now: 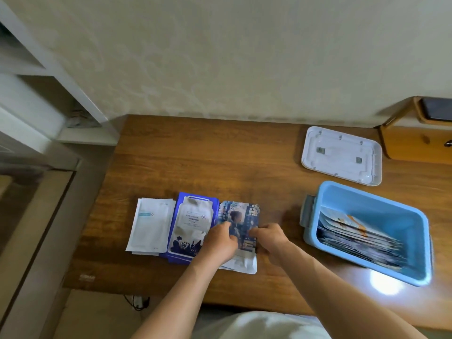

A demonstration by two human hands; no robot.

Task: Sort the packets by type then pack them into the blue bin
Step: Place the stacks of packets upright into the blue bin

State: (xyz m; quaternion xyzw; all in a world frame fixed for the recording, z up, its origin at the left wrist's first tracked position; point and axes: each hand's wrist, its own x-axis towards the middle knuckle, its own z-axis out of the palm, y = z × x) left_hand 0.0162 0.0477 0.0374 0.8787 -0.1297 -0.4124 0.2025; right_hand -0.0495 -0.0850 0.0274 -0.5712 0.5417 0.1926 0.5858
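Centrally on the wood-grain table (pixel 220 155) lie slick picture-printed packets (pixel 241 214). The left hand (pixel 220 241) and right hand (pixel 267 237) both curl their fingers onto the stack, pinching its near part. Overlapping its left edge sit blue-bordered packets (pixel 190 223), then matte white packets (pixel 150 226). Rightward, the rectangular plastic blue bin (pixel 381 209) holds leaning packets (pixel 352 231). A ribbed white lid (pixel 341 155) lies behind.

Wood-grain tabletop (pixel 195 155), polished, throwing a bright glare near its front right edge. Bin (pixel 381 214): smooth blue plastic. Lid (pixel 342 155): white moulded plastic, soft sheen. Packets (pixel 193 216): slick printed film, faintly glossy.
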